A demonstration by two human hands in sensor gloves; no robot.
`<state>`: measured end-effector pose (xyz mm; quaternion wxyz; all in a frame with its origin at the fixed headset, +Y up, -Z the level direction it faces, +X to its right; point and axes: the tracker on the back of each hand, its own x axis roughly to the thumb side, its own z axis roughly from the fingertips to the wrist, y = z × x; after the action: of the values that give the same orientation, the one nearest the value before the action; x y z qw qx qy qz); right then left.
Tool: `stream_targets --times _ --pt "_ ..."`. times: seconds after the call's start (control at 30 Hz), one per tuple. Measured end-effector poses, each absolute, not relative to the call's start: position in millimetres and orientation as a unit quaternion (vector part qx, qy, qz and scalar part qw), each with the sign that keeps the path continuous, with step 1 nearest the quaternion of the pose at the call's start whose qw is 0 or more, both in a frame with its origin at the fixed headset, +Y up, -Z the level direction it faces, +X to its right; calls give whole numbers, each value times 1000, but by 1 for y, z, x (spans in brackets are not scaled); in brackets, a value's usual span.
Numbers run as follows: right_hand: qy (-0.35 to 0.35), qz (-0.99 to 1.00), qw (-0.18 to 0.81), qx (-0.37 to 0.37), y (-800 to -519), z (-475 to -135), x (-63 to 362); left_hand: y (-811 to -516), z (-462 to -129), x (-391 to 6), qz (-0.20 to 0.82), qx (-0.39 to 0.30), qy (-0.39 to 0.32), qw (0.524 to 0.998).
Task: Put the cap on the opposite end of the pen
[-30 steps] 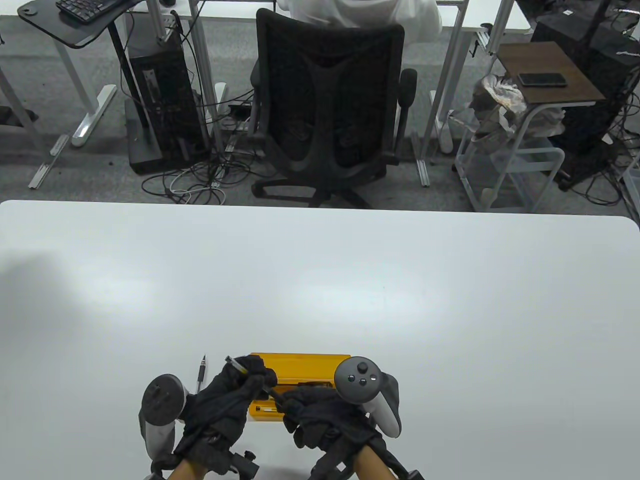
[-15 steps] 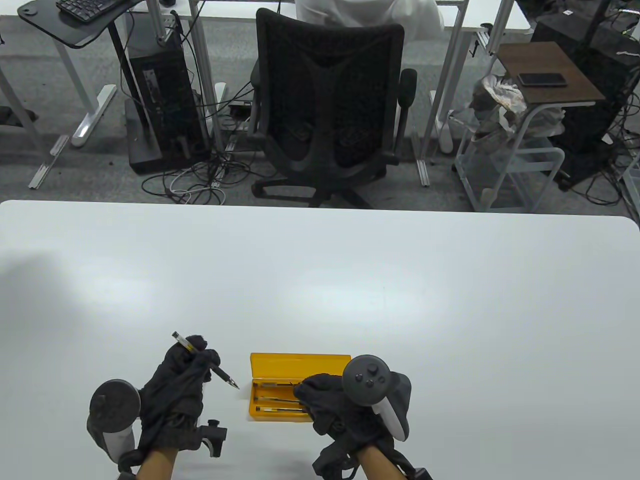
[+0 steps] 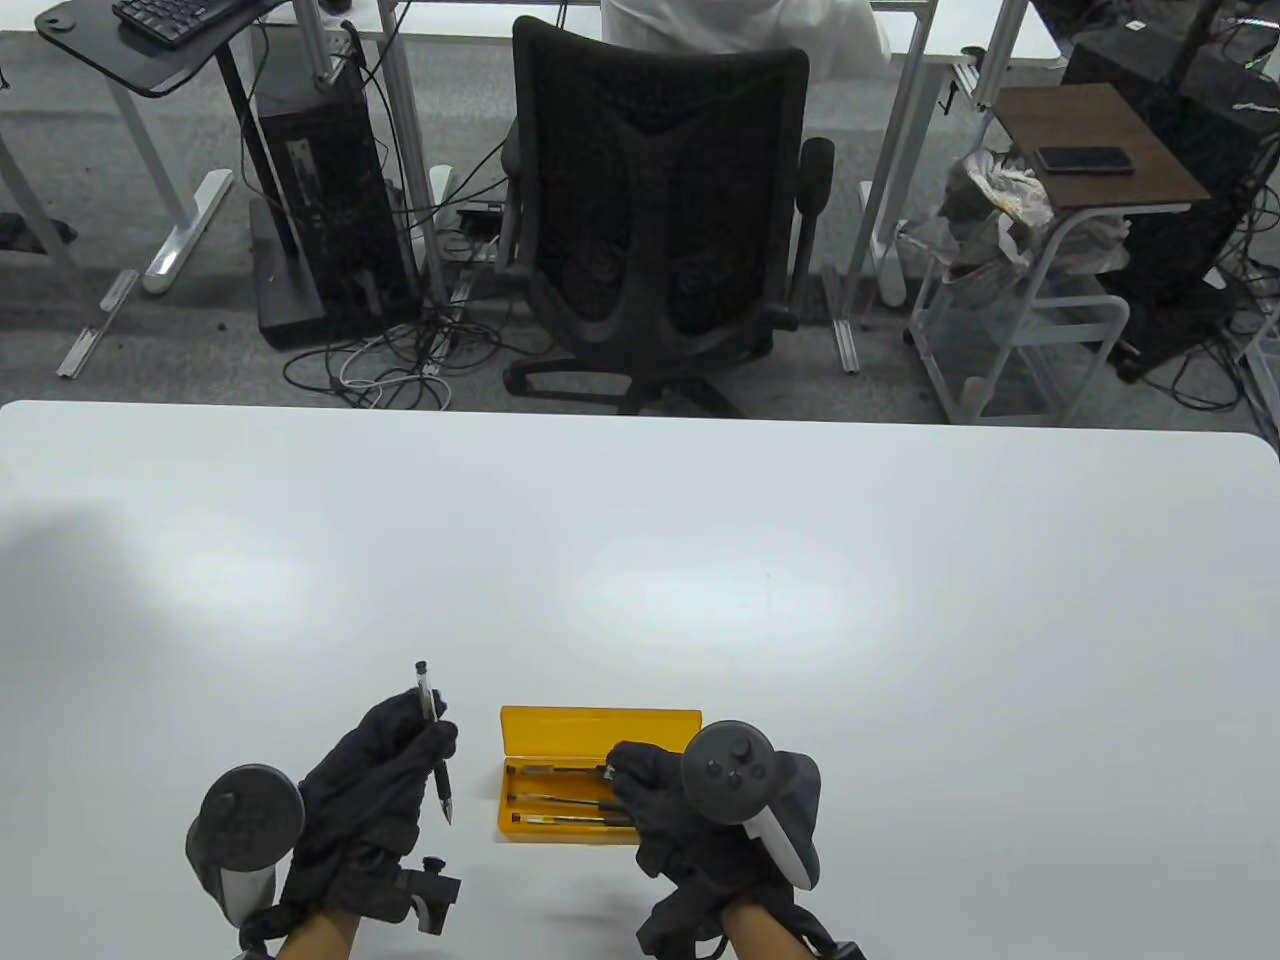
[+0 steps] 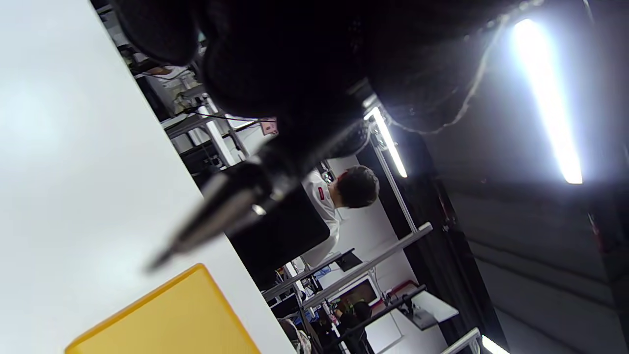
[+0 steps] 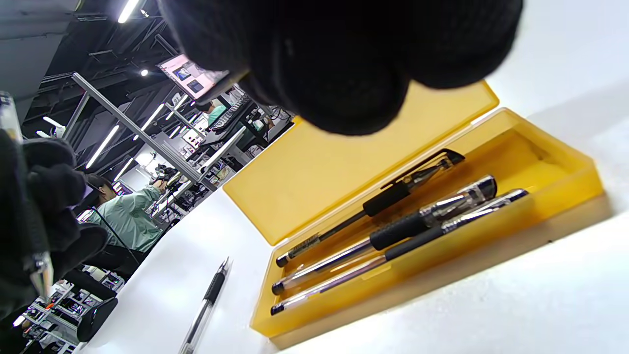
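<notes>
Cap-off stage. Left grip (image 3: 370,790) pinches bare pen (image 3: 424,688) beside case (image 3: 600,722), tip toward body. Right grip (image 3: 665,815) curled over case; cannot tell if holding cap. Next: calls for pushing cap straight onto far end.

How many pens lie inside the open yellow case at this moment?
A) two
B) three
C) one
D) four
B: the right wrist view shows three pens lying side by side in the tray of the yellow case, while the left hand holds another pen outside it.
</notes>
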<state>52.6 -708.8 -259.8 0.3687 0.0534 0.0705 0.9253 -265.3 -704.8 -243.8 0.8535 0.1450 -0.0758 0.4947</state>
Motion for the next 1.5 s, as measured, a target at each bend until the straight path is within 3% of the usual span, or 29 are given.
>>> stream_targets --times 0.17,0.4,1.0,1.13,1.5 --pt "61 923 377 56 -708 -260 55 -690 -240 -241 288 161 -177 927" --pt "49 930 356 79 -705 -258 52 -690 -235 -210 130 141 -245 950" --pt "35 929 348 123 -705 -252 41 -691 -228 -189 84 134 -289 944" --pt "73 923 350 139 -708 -253 36 -692 -226 -185 80 130 -301 941" --pt "37 943 289 162 -705 -247 29 -695 -224 -177 77 122 -312 939"
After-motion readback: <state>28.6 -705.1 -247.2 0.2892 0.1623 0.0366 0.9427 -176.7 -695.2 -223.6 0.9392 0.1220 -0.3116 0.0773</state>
